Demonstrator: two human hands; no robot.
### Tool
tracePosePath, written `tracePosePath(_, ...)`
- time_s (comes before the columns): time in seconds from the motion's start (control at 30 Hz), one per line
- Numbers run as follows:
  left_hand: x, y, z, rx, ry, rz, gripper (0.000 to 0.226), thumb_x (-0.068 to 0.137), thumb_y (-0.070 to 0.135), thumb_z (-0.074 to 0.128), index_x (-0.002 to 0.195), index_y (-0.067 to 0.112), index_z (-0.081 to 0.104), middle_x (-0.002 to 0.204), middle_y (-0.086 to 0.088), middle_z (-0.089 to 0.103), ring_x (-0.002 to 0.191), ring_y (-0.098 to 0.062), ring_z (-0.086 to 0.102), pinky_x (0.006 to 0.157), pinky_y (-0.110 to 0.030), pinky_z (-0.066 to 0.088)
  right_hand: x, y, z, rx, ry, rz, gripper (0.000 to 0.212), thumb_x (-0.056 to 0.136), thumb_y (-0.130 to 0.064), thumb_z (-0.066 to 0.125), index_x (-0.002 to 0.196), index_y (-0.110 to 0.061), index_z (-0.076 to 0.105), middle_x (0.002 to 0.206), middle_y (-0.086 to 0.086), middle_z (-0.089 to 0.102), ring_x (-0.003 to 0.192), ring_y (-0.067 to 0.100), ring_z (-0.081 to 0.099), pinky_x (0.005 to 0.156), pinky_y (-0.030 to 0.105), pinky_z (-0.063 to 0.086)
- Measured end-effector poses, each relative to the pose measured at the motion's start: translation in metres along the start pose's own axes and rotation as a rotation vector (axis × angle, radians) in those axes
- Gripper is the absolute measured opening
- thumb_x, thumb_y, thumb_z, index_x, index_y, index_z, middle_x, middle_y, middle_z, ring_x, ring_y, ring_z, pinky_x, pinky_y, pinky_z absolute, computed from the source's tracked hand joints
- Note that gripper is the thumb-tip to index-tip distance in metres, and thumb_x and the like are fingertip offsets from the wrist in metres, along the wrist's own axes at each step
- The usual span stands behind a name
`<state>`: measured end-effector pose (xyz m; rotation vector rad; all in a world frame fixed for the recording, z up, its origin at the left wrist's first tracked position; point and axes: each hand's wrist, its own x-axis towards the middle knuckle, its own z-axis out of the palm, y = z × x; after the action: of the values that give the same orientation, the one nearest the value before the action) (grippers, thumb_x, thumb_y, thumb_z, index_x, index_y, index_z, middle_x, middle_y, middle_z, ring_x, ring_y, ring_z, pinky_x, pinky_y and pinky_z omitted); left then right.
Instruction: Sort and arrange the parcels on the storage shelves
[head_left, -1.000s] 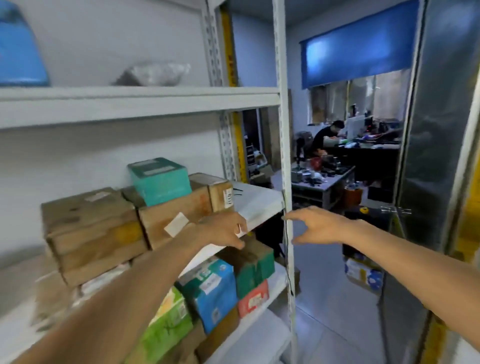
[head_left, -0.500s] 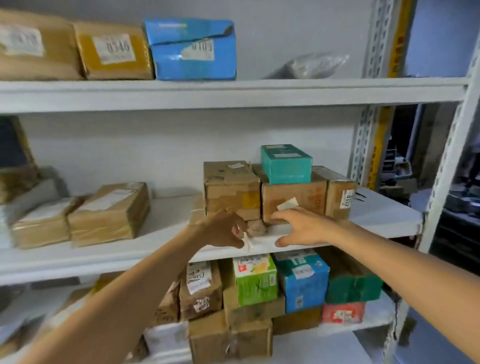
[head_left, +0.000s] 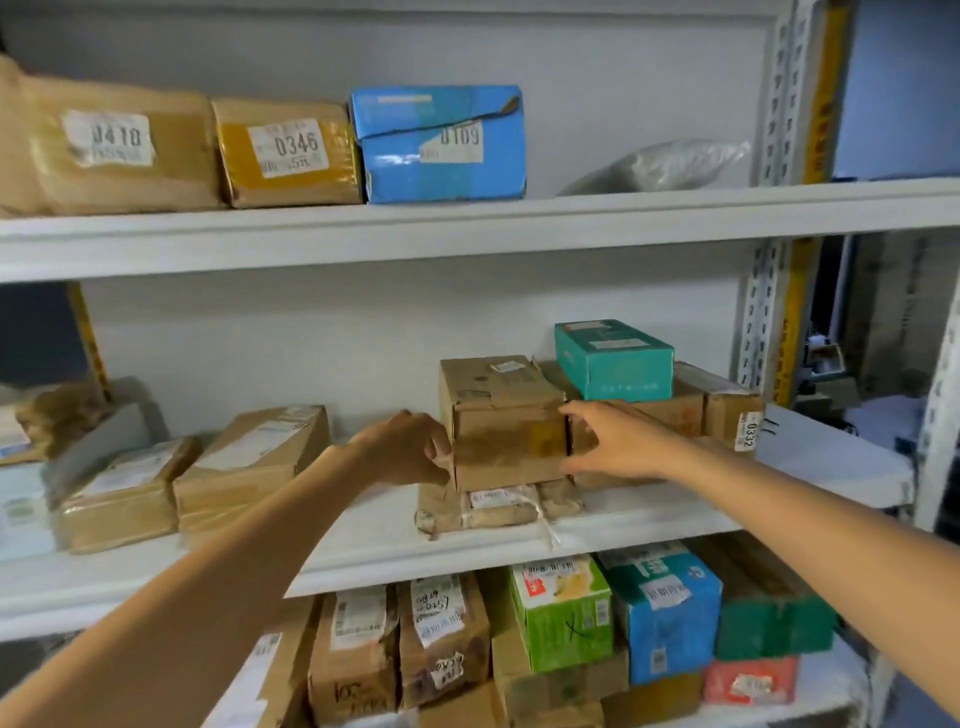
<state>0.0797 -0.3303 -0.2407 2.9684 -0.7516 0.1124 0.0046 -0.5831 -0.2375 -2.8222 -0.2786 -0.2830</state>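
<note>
mid-frame, the left hand (head_left: 410, 449), fingers curling on the brown box (head_left: 504, 415), and the right hand (head_left: 618, 441), fingers straight, are risking dragging the flat parcel (head_left: 498, 509) beneath forward.

Got both hands on the brown cardboard box (head_left: 506, 415) on the middle shelf (head_left: 363, 540). My left hand (head_left: 410, 452) is curled up against its left edge, and my right hand (head_left: 621, 441) has its fingers stretched flat on the right side. The box sits on a flat taped parcel (head_left: 498, 508). There's a teal box (head_left: 613, 358) just behind to the right, stacked on more cartons. The top shelf (head_left: 467, 228) has the 0346 parcel (head_left: 288, 153) beside a blue box (head_left: 441, 145).
</note>
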Motion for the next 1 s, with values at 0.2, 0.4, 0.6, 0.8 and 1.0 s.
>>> tracePosePath(0.2, 0.021, -0.020, -0.006, 0.005, 0.053, 0.016, 0.039, 0.083, 0.037, 0.072, 0.119, 0.025, 0.063, 0.116, 0.005, 0.066, 0.099, -0.013, 0.063, 0.093, -0.032, 0.051, 0.017, 0.004, 0.001, -0.054, 0.087, 0.091, 0.066, 0.085, -0.036, 0.070, 0.139, -0.015, 0.039, 0.137, 0.005, 0.049, 0.122, 0.019, 0.050, 0.098, 0.035, 0.047)
tracePosePath(0.4, 0.033, -0.031, -0.001, -0.005, 0.090, -0.055, 0.045, 0.083, 0.037, 0.071, 0.125, 0.024, 0.059, 0.121, 0.003, 0.064, 0.105, -0.016, 0.061, 0.093, -0.036, 0.052, 0.040, 0.004, 0.001, -0.071, 0.049, 0.086, 0.059, 0.084, -0.032, 0.071, 0.133, -0.012, 0.045, 0.133, 0.007, 0.052, 0.118, 0.021, 0.052, 0.097, 0.038, 0.048)
tracePosePath(0.6, 0.051, -0.027, -0.002, -0.071, 0.132, -0.124, 0.037, 0.096, 0.017, 0.051, 0.133, 0.019, 0.055, 0.133, -0.003, 0.059, 0.118, -0.023, 0.057, 0.103, -0.037, 0.046, 0.059, 0.001, 0.002, -0.035, 0.028, 0.100, 0.043, 0.086, -0.024, 0.067, 0.122, -0.010, 0.049, 0.099, 0.000, 0.057, 0.087, 0.012, 0.058, 0.066, 0.025, 0.048)
tracePosePath(0.8, 0.067, -0.012, 0.011, -0.567, 0.150, -0.276, 0.056, 0.097, 0.056, 0.038, 0.088, 0.005, 0.059, 0.101, -0.020, 0.064, 0.093, -0.033, 0.061, 0.084, -0.037, 0.048, 0.074, -0.007, 0.018, 0.069, 0.074, 0.175, 0.030, 0.082, -0.024, 0.067, 0.106, -0.012, 0.052, 0.100, 0.004, 0.055, 0.086, 0.017, 0.058, 0.068, 0.031, 0.053)
tracePosePath(1.0, 0.065, -0.016, 0.012, -0.977, 0.201, -0.368, 0.031, 0.089, 0.035, 0.067, 0.094, 0.007, 0.054, 0.092, -0.012, 0.059, 0.078, -0.026, 0.059, 0.066, -0.033, 0.053, 0.076, -0.028, 0.026, 0.288, 0.160, 0.229, 0.018, 0.087, -0.026, 0.065, 0.086, -0.017, 0.049, 0.095, 0.001, 0.058, 0.088, 0.016, 0.059, 0.073, 0.031, 0.054)
